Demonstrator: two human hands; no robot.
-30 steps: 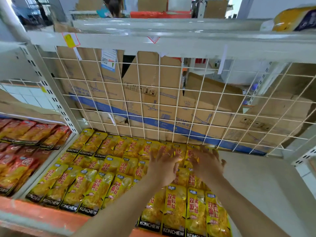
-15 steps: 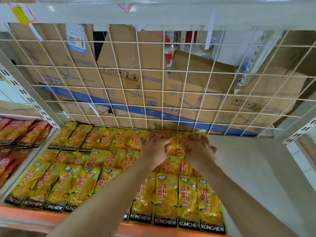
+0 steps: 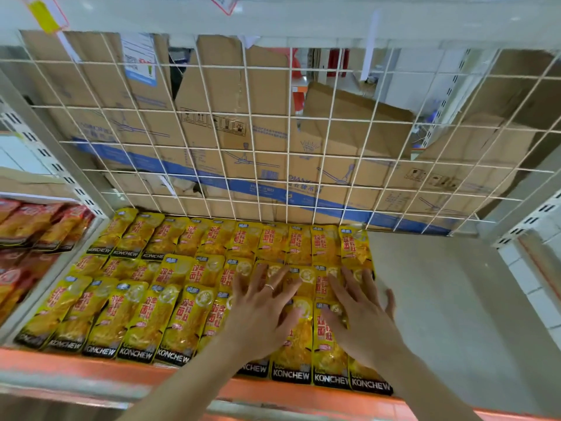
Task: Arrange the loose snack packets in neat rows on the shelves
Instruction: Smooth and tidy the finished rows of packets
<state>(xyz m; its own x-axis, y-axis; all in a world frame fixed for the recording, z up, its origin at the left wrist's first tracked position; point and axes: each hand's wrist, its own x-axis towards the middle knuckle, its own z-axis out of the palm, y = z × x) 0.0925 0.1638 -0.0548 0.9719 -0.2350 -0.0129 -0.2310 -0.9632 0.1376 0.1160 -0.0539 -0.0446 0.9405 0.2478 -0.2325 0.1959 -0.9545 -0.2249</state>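
The glossy yellow snack packets [image 3: 194, 302], printed with red lettering and a black KONCHEW band, are laid flat in three overlapping rows across the left part of the white shelf [image 3: 440, 299], from the back panel to the orange front edge [image 3: 91, 370]. The left hand [image 3: 261, 311], on which a thin ring [image 3: 269, 287] is worn, is spread palm-down on the middle and front rows, fingers straight and apart, nothing gripped. The right hand [image 3: 364, 320] is laid likewise just beside it, on the rightmost packets, with nothing held; how firmly it is pressed down cannot be told. Behind the rows a white wire grid panel [image 3: 273, 141] is seen, with brown cardboard boxes [image 3: 230, 95] beyond it. Red snack packets [image 3: 39, 226] are stacked on the neighbouring shelf to the left.
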